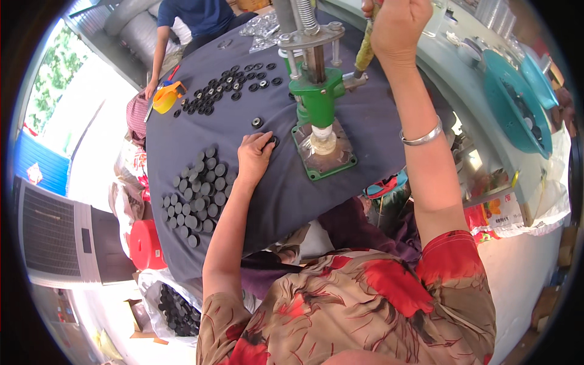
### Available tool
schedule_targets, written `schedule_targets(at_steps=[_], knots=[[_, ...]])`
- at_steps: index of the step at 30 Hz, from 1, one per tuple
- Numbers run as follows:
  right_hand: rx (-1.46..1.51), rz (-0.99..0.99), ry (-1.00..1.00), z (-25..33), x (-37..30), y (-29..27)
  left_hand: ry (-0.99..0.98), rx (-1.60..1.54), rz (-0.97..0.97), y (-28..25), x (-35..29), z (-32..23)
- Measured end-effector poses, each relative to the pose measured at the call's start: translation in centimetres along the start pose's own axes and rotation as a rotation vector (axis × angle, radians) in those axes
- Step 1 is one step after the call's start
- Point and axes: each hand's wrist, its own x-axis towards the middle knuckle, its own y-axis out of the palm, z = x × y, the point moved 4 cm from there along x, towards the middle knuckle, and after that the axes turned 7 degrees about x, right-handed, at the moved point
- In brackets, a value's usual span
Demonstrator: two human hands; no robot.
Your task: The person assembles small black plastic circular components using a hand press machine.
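Small black ring part (274,141) lies on the dark cloth-covered table (359,131), just left of the green hand press (319,103) base. Left hand (253,157) rests flat on the cloth, fingertips (267,142) pinching that part. Right hand (398,24) is raised, fist clamped round the press lever (365,50), yellowish grip. Silver bangle (421,137) on the right forearm. Clear disc (323,145) sits under the ram on the press base. Left of the left hand: cluster of grey round caps (196,196). Farther back: scattered black rings (228,85), yellow tape dispenser (167,97), another person's hand (150,90). Right: teal round tray (511,103); red-and-yellow printed package (496,213) at the table edge below. Red stool (146,244) lower left.
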Motion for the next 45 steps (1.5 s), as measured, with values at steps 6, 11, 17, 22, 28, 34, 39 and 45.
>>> schedule_targets(at_steps=[6, 11, 17, 22, 28, 34, 39, 45], knots=[[-0.034, 0.01, -0.021, 0.5, -0.2, -0.1, 0.061, 0.034, -0.044, 0.8, -0.6, -0.8], [-0.022, -0.004, 0.021, 0.3, 0.1, 0.2, 0.094, 0.15, -0.066, 0.9, -0.7, -0.6], [-0.048, -0.02, 0.026, 0.0, -0.1, -0.2, 0.115, 0.232, -0.046, 1.4, -1.1, -1.0], [0.017, 0.002, 0.029, 0.0, -0.3, 0.1, 0.07, 0.145, -0.056, 1.3, -1.3, 0.5], [0.008, 0.023, 0.022, 0.1, -0.1, -0.2, -0.146, -0.205, -0.086, -1.4, 0.5, -6.6], [-0.019, 0.0, 0.042, -0.1, -0.2, 0.1, -0.05, -0.132, 0.058, 1.0, 0.9, -10.9], [0.014, 0.021, 0.033, -0.1, 0.1, -0.2, -0.087, -0.284, 0.038, 1.9, 0.9, -11.3], [-0.278, 0.031, -0.166, 3.7, -2.8, -1.6, -0.172, -0.483, 0.034, 3.1, 0.8, -10.7]])
